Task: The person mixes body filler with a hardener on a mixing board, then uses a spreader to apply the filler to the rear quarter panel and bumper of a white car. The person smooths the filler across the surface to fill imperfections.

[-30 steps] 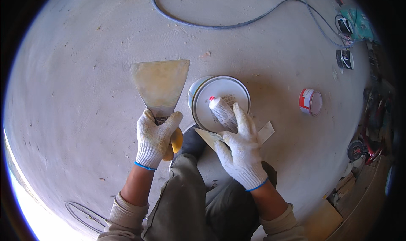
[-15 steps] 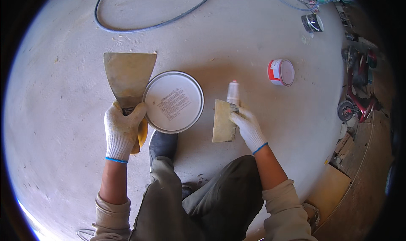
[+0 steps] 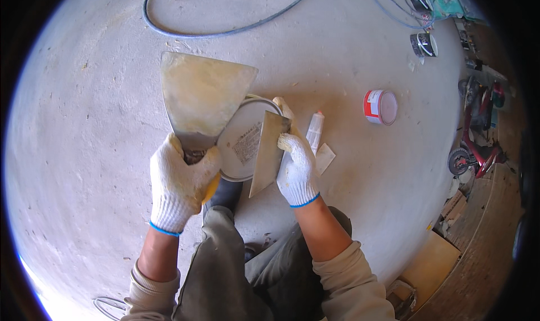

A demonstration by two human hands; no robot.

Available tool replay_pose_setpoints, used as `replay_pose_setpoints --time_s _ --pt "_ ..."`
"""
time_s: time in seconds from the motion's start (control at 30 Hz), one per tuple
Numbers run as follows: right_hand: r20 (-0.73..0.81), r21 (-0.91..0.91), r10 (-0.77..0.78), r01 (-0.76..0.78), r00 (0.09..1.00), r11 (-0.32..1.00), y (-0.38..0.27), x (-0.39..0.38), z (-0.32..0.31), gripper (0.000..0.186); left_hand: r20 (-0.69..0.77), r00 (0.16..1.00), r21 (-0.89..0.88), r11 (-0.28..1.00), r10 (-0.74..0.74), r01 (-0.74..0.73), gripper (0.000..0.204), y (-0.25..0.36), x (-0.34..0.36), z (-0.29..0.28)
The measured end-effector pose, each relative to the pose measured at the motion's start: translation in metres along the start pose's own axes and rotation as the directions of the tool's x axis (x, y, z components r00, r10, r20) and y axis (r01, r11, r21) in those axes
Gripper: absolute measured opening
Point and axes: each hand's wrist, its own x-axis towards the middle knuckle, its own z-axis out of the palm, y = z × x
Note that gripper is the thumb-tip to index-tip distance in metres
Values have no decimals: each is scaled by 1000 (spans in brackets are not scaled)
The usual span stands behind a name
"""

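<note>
My left hand (image 3: 183, 180), in a white knit glove, is closed around the handle of a wide putty knife (image 3: 208, 93). Its broad, smeared blade points away from me. A yellow part shows beside the handle, under the hand. My right hand (image 3: 297, 166), gloved alike, grips a smaller flat spreader (image 3: 267, 155) along its right edge, blade tilted. Both tools hang over a round can (image 3: 239, 146) with a pale printed top, partly covering it. Just right of my right hand, a white tube (image 3: 315, 131) with a pinkish tip and a pale flat plate (image 3: 325, 159) lie on the floor.
A red-and-white can (image 3: 381, 107) sits farther right. A hose (image 3: 225, 33) curves over the far floor. Black pails (image 3: 423, 45) stand at the far right. Along the right edge are a red wheeled machine (image 3: 475, 135) and a cardboard sheet (image 3: 430, 259). My shoe is beside the round can.
My right hand has brought the spreader left and over the round can, uncovering the pale plate by the tube. My left hand has shifted right with the putty knife, its blade now nearer and tilted.
</note>
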Motion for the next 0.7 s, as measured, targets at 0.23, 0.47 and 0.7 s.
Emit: replay_pose_setpoints --time_s 0.23,0.47,0.7 --pt "-55 -87 209 -213 976 973 -34 -19 -13 68 -42 988 -207 969 -146 134 23 -27 -9 0" --pt "27 -579 140 -99 990 810 -34 -20 -5 62 -54 976 -284 941 -209 186 22 -59 19 -10" --pt "-216 -273 231 -286 949 919 -38 5 -16 45 -32 973 -258 943 -226 211 32 -53 19 -8"
